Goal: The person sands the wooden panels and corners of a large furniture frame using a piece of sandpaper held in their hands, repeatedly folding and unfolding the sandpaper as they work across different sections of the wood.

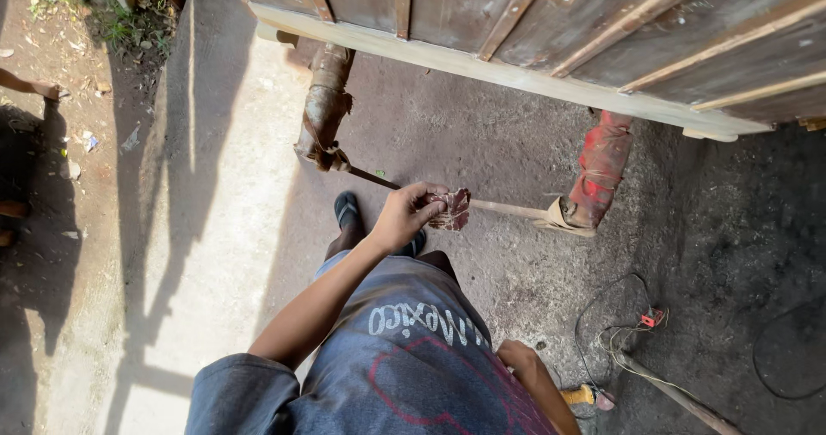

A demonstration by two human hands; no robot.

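**Wooden block held at the crossbar under the plank structure**

The wooden block, reddish-brown and rough, sits against the thin crossbar that runs between the two wrapped legs below the plank structure. I see the left hand reached forward on a straight arm, its fingers closed around the near end of the block, thumb side toward the bar. The block touches the crossbar about midway between the legs, slightly nearer the left one.

The left leg stands to the left of the crossbar, brown and rusty, with cord tied at its foot where the bar meets it. The right leg stands at the bar's other end, bound in red cloth, with a pale strip at its base.

The right hand hangs low, well apart from the crossbar and nearer to me. I cannot tell whether its fingers are closed or spread; only the back of the wrist and knuckles show.

Below the crossbar, a foot in a dark sandal rests on the concrete floor. To the right of the crossbar, further down, thin wires with a red clip lie on dark ground, beside a long stick and a yellow-handled tool.
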